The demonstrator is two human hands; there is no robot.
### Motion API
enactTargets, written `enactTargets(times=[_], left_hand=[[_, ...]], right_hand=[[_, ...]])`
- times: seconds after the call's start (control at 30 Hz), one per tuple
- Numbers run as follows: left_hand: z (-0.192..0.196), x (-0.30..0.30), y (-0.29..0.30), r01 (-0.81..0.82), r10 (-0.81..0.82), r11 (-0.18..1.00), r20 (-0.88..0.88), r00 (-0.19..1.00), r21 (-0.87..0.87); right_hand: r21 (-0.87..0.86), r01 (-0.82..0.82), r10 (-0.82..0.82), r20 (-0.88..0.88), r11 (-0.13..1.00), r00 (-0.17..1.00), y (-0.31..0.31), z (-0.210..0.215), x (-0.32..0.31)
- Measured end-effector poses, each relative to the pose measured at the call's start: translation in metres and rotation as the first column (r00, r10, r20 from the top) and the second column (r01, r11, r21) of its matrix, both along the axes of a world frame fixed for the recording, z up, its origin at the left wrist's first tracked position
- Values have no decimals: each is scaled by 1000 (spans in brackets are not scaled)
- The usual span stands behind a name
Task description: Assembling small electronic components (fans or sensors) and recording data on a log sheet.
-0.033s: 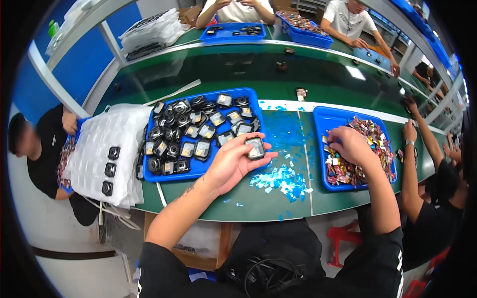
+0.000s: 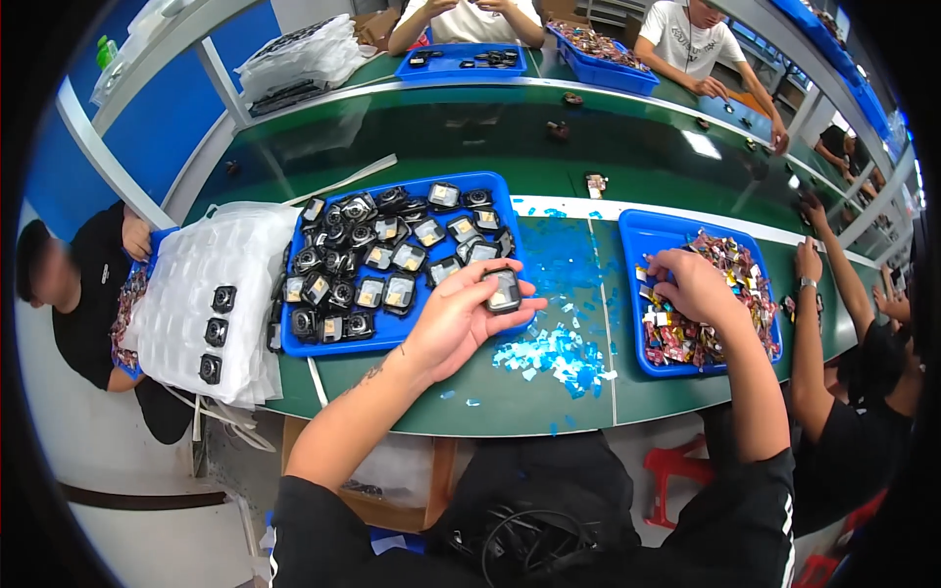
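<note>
A small black square device housing (image 2: 503, 291) with a grey window rests in my left hand (image 2: 453, 323), thumb at its edge and fingers beneath. It is held between the two blue trays, above the table. My right hand (image 2: 698, 292) is over the right-hand blue tray (image 2: 649, 231), its fingers bent together near the tray's left side. Whatever its fingertips pinch is too hidden to name. Heaped in that tray are small reddish-brown and gold electronic parts (image 2: 742, 279). Many similar black housings (image 2: 377, 257) fill the left-hand blue tray (image 2: 498, 188).
Blue film scraps (image 2: 557, 363) litter the green table between the trays. A stack of clear plastic blister trays (image 2: 176, 284) at left carries a few black housings. Beyond runs a dark green belt (image 2: 470, 132) with scattered parts. Co-workers sit left, right and across.
Scattered parts on the belt have shifted very slightly to the right. Both my hands stay nearly where they were, the left one still holding the housing.
</note>
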State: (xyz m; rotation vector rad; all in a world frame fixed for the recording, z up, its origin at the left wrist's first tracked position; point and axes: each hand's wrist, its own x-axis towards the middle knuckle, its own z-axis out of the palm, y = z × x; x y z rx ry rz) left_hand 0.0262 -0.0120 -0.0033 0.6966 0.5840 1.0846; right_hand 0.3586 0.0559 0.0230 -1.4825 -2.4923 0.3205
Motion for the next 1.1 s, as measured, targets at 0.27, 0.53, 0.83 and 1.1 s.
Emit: enactTargets(times=[0.27,0.53,0.83,1.1], left_hand=[[5,-2,-3,-199,328,915,-358,874,352],[11,-6,-2,-204,237,966,-238,942,157],[12,-3,1,-153,158,986,-100,982,60],[6,-2,-3,-57,127,970,-298,946,235]], right_hand=[[-5,-140,140,38,990,989,22,-5,9],[-306,118,-291,-614,945,734,1,4,4],[-18,184,-146,-683,983,715,-31,13,-29],[-55,212,-185,-722,976,666,-44,4,-53]])
